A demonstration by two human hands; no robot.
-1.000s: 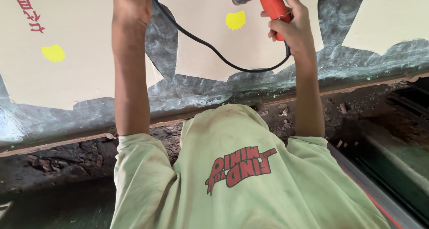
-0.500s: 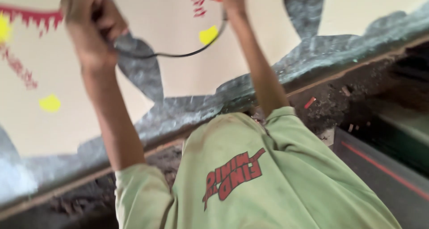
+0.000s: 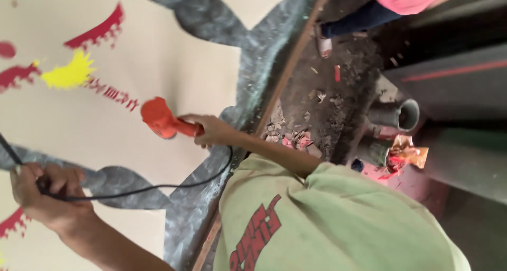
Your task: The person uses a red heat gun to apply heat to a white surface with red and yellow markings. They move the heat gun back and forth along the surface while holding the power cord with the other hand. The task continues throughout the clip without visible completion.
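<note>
Largest in view is the broad cream sheet printed with red and yellow marks [image 3: 158, 54], lying flat over a dark grey-green counter [image 3: 259, 65] whose mottled surface shows in curved strips between sheets. It fills the frame from 9 o'clock to 12 o'clock, and we judge it is spread flat so the tool can pass over it. Its printing is a jagged yellow splash at 10 o'clock, a red toothed arc above that, and a short row of small red characters toward the centre; another cream sheet sits at 12 o'clock.

Our pale green T-shirt with a red print [image 3: 338, 218] fills 5 o'clock. At 1 o'clock, another person in a pink top and dark trousers [image 3: 391, 1] stands on the littered floor, where a grey pipe end [image 3: 401, 115] lies at 3 o'clock.

Our right hand [image 3: 214, 131] is wrapped tight around the handle of the orange pistol-shaped power tool [image 3: 163, 119], just left of centre, nose toward the sheet. Its thin black power cable [image 3: 158, 189] loops down and runs to 8 o'clock, where our left hand [image 3: 45, 189] is clenched on it, probably to keep the slack off the sheet.
</note>
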